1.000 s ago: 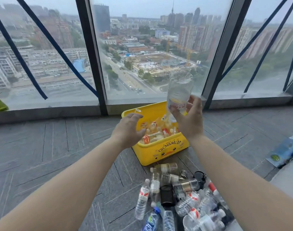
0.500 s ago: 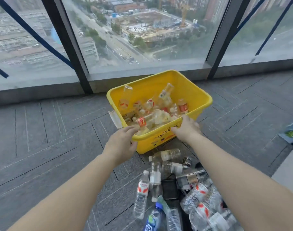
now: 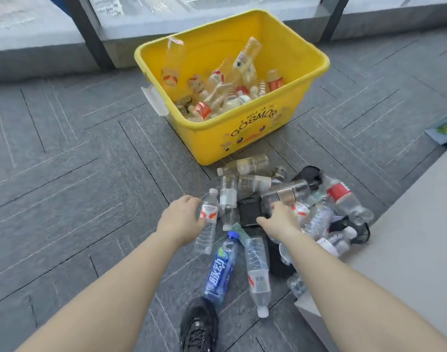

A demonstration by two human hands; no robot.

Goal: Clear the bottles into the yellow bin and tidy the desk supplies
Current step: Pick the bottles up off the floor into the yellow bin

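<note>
Lying cap-first toward the yellow bin (image 3: 212, 146), the red-labelled bottle (image 3: 209, 215) touches the left hand (image 3: 181, 219) on its right side; its fingers (image 3: 193, 199) curl beside it, grip unclear. The right hand (image 3: 281, 217) rests further right on the pile (image 3: 319, 219), fingers hidden

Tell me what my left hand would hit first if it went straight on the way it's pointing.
Most likely the clear bottle with the red-and-white label, lying right at the fingertips of your left hand. Whether they touch it is unclear from this view.
</note>
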